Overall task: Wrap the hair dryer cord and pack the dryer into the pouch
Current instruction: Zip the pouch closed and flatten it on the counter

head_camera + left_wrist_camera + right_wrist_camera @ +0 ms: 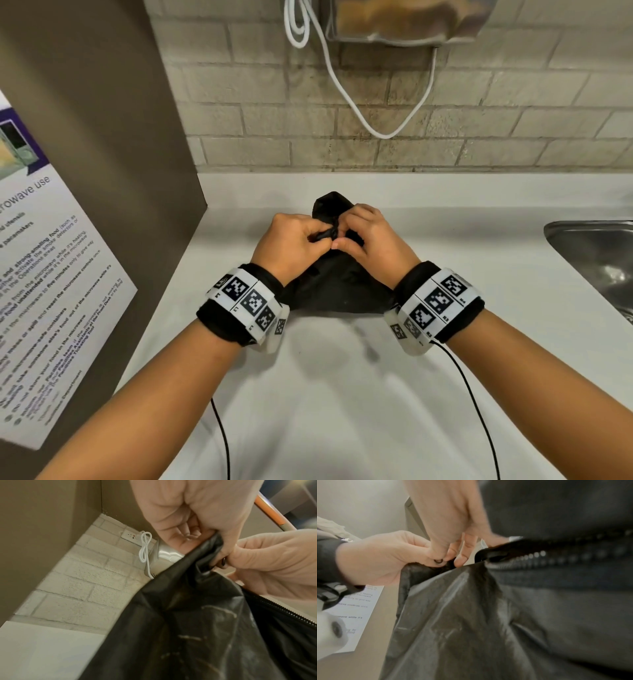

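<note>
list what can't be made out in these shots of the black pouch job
- Hair dryer: in no view; the closed black pouch would hide it.
- Pouch mouth, head view: covered by left hand and right hand.
- Zipper, right wrist view: blurred.
- Notice, head view: cut off by the left edge.
</note>
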